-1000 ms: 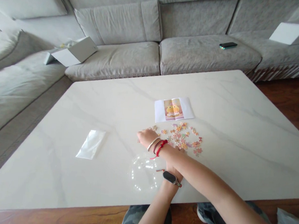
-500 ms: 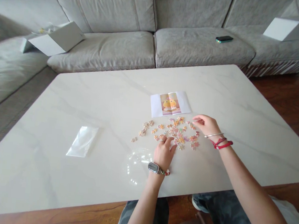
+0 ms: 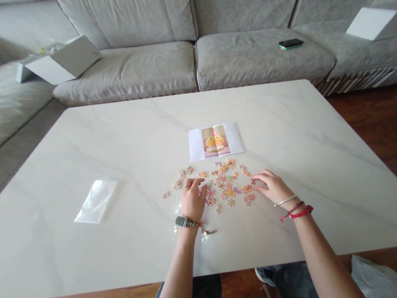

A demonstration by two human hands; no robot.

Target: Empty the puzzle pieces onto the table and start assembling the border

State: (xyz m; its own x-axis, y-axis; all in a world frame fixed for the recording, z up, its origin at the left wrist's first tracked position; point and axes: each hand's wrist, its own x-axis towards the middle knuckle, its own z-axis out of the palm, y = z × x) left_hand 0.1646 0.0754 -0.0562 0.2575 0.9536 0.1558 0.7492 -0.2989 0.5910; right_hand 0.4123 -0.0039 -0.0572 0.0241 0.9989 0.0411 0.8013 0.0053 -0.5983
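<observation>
Puzzle pieces (image 3: 231,192), many, loose: lying scattered on the white marbled table (image 3: 141,172), between and around the two hands, just below a creased picture sheet (image 3: 216,141).

Step, as judged: sorting or picking over loose pieces; no joined block is showing clearly.

Left hand (image 3: 193,200), one, with wristband (image 3: 181,221): hanging at the left part of the spread, fingers curling, thumb standing a little apart; whether it is pinching a piece cannot be told.

Right hand (image 3: 272,188), one, with bangle (image 3: 286,200): standing at the right edge, thumb and fingertips parting beside a reddish piece; whether they are gripping it cannot be told.

Next move, as judged: calling for a light fingertip pinch on one piece, lifting it clear without dragging its neighbours.

Appearance: pieces showing small, knobbed outlines, in pink, orange, yellow, lilac and some green; paler, brownish ones are gathering in a looser group at the left, with a small bit lying apart beyond them. Several are overlapping, so no count is being given.

Clear plastic packet (image 3: 96,201), one: lying flat, well apart, leftward.
</observation>
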